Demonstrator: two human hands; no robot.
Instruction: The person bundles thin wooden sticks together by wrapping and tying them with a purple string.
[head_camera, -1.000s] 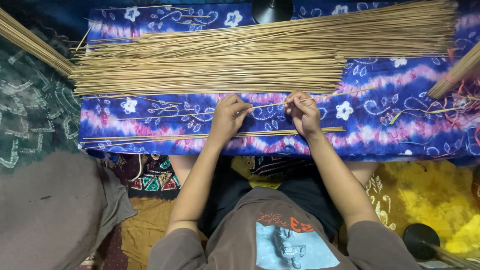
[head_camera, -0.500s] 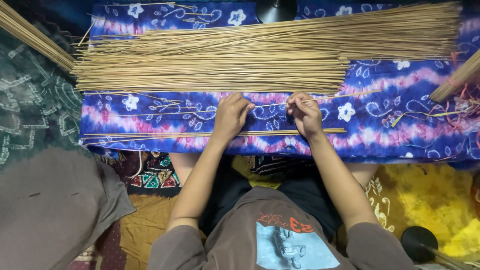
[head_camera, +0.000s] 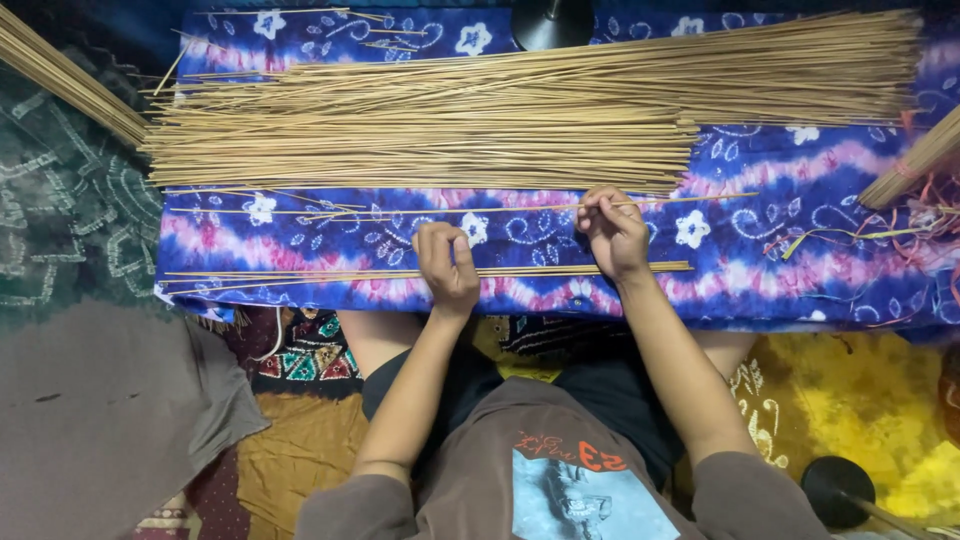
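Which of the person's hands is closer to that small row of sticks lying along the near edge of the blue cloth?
Left. The left hand rests right over the near row of sticks, touching it. The right hand is higher up, its fingers pinching a single thin stick above that row.

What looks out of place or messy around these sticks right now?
A few loose sticks lie scattered and crooked above the big stick pile, not aligned with it. At the far right, tangled orange and yellow strips sprawl over the blue patterned cloth. Nothing looks broken or spilled.
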